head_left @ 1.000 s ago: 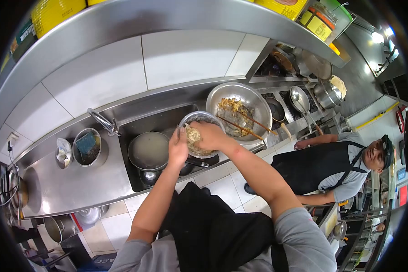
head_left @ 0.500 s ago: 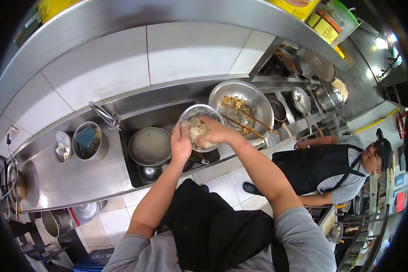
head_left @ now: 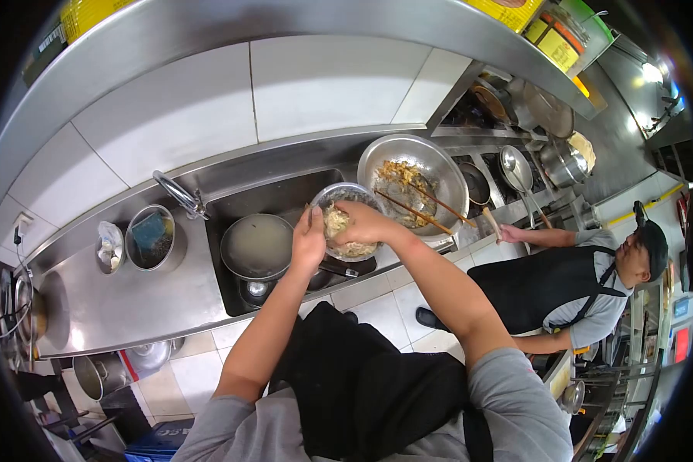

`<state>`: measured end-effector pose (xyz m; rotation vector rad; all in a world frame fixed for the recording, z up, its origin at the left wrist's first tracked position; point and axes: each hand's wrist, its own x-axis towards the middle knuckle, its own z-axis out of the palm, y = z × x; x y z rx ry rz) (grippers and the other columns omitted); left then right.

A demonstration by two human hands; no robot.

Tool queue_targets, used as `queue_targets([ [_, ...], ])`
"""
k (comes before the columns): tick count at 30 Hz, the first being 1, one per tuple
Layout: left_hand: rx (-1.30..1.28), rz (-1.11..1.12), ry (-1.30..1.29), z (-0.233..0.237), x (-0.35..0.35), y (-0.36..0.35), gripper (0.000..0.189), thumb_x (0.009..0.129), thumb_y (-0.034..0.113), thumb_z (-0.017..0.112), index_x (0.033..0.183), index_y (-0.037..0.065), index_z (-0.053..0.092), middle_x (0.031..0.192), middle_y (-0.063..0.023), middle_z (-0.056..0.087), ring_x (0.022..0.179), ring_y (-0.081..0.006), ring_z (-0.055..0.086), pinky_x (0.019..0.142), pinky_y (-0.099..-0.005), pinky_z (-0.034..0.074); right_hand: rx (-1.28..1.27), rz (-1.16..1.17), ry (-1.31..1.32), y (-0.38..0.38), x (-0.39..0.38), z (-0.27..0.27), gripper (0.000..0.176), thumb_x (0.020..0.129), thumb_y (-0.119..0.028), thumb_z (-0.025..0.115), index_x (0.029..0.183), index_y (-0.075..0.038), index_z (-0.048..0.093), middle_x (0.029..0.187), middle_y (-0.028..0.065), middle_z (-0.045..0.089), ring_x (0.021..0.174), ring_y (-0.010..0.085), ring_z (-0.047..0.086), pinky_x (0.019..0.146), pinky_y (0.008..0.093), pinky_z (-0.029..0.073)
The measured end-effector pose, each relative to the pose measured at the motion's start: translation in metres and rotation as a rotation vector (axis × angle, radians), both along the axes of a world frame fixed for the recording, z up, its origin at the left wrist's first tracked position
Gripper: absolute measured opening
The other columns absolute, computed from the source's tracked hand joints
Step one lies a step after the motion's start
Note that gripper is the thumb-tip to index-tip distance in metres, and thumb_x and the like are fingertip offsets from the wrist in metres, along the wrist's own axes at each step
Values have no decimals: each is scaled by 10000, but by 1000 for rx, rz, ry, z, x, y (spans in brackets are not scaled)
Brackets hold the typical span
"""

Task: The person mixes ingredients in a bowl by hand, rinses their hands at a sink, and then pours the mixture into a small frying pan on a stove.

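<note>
My left hand [head_left: 309,242] grips the near-left rim of a small steel bowl [head_left: 346,192] held tilted over the sink [head_left: 285,196]. My right hand [head_left: 362,223] is inside the bowl, fingers closed on a pale clump of shredded food [head_left: 337,223]. Just right of the bowl stands a large steel basin [head_left: 446,169] holding browned food and long wooden chopsticks [head_left: 408,212].
A steel pot of cloudy liquid [head_left: 256,245] sits in the sink by the tap [head_left: 179,196]. Left on the counter stand a pot with a sponge [head_left: 151,235] and a small cup [head_left: 108,248]. A co-worker in a black apron [head_left: 570,281] stands right, one hand [head_left: 508,233] at the counter edge.
The bowl and both my hands shifted slightly right and lower. The co-worker's arm reached up to the counter edge by the ladles.
</note>
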<state>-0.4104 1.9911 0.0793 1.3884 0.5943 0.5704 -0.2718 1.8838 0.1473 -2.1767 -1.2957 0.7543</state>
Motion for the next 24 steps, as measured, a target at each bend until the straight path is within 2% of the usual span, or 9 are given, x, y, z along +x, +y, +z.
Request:
queue_targets([
  [3,-165,-2,23,2,-6,0,546,1135,383,467,1483,-37,501,1344,-153,645,1215,-215,598,1076,-348,456,-130,9,27,-4,-5,31,771,658,-300,858,1352,-55,630,1361,250,626,1268,414,598,1080,415,476],
  [5,-256,-40,-90,-1,-5,7,565,1132,397,471,1485,-44,493,1356,-165,638,1231,-228,594,1082,-352,451,163,181,-70,-12,2,31,797,667,-321,859,1383,-66,620,1304,223,662,1224,392,631,1074,391,486],
  [7,-202,20,-77,22,-9,0,502,1139,386,448,1381,-33,580,1259,-151,682,1148,-215,626,1033,-349,477,189,233,-78,-12,3,39,795,712,-314,853,1400,-16,592,1323,245,652,1206,393,645,1066,411,496],
  [10,-56,12,-127,17,-10,-4,503,1143,372,440,1425,-27,561,1305,-166,660,1192,-226,614,1056,-360,465,-134,-15,-115,-1,-6,37,862,748,-297,857,1455,52,510,1375,285,612,1240,378,632,1069,417,495],
  [13,306,86,-104,-8,3,-18,508,1145,353,434,1479,-18,529,1371,-186,620,1253,-240,590,1087,-374,448,-155,-204,65,3,-13,-4,920,761,-283,875,1477,103,446,1393,324,588,1268,367,618,1077,413,487],
  [15,135,56,-135,-21,-3,-19,521,1148,347,422,1525,-5,492,1425,-197,581,1304,-247,563,1111,-386,431,156,-397,776,0,-19,-35,955,693,-291,898,1432,134,468,1354,305,618,1289,363,605,1084,400,483],
  [19,-86,63,-74,-4,-17,-7,540,1145,372,439,1488,-44,476,1365,-174,619,1217,-234,605,1072,-366,473,232,-330,425,-3,-22,-2,916,699,-284,896,1439,74,491,1353,283,627,1270,378,615,1086,410,476],
  [22,-195,73,-94,-9,-15,-1,564,1140,384,453,1493,-56,456,1391,-175,603,1213,-226,611,1067,-363,483,124,135,113,-7,-15,30,884,734,-333,888,1463,-12,505,1360,220,638,1269,369,605,1115,393,445],
  [24,-150,102,-94,-2,-18,1,598,1137,398,455,1518,-63,433,1415,-180,592,1224,-225,611,1069,-356,485,136,67,-23,-11,-21,17,927,718,-357,891,1477,-4,493,1382,235,622,1299,377,587,1127,397,437],
])
